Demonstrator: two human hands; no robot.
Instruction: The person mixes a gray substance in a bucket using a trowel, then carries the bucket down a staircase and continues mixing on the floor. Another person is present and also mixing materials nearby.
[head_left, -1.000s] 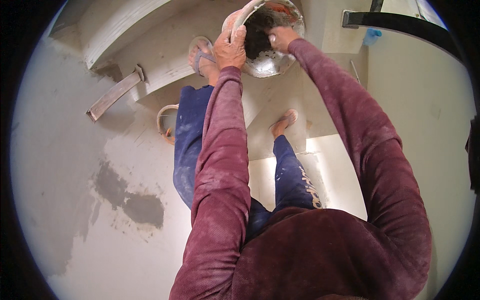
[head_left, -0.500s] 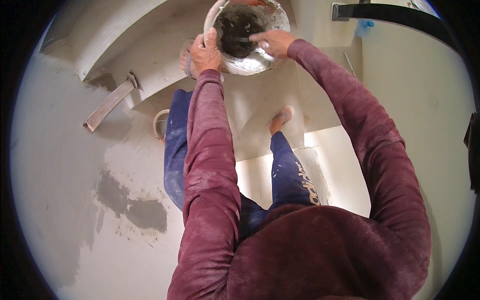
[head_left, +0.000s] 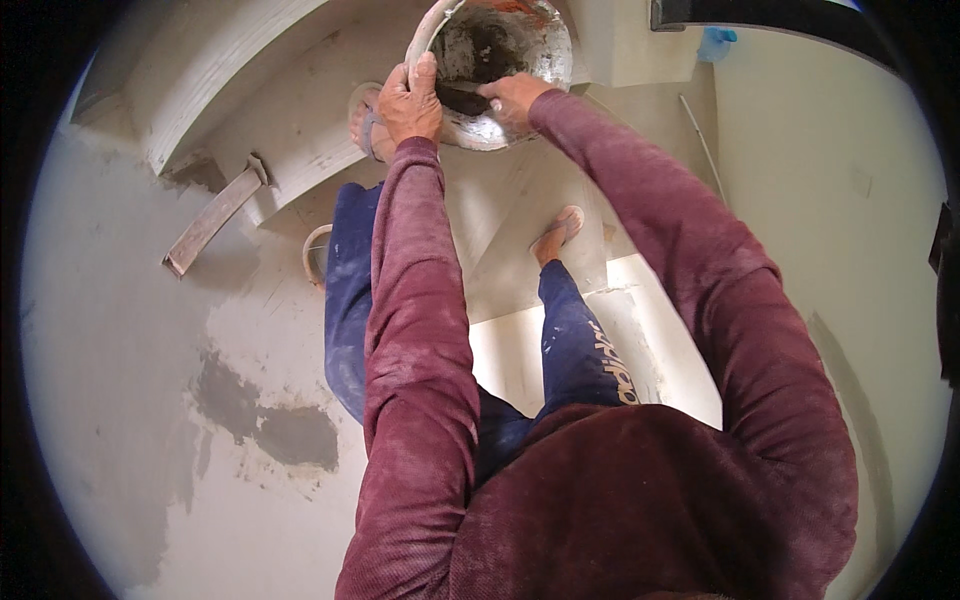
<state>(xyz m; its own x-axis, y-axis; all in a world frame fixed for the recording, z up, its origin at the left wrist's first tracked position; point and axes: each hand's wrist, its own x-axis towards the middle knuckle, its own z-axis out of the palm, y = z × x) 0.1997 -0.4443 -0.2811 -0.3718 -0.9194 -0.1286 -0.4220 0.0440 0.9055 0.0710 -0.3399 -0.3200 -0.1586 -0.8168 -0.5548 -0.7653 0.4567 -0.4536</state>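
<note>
Dusty maroon long-sleeved top (head_left: 640,500); white-specked navy trousers (head_left: 350,300), pale lettering (head_left: 613,366) down right leg; greyish thong sandals (head_left: 369,132).

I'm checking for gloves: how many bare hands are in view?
2: the left hand grips the bucket by its rim; the right hand is at its open mouth.

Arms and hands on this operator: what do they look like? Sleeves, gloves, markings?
Left hand and right hand are bare, with no gloves visible. Left sleeve and right sleeve are long, maroon, creased, reaching the wrists, with pale dusty patches. No print visible on either.
</note>
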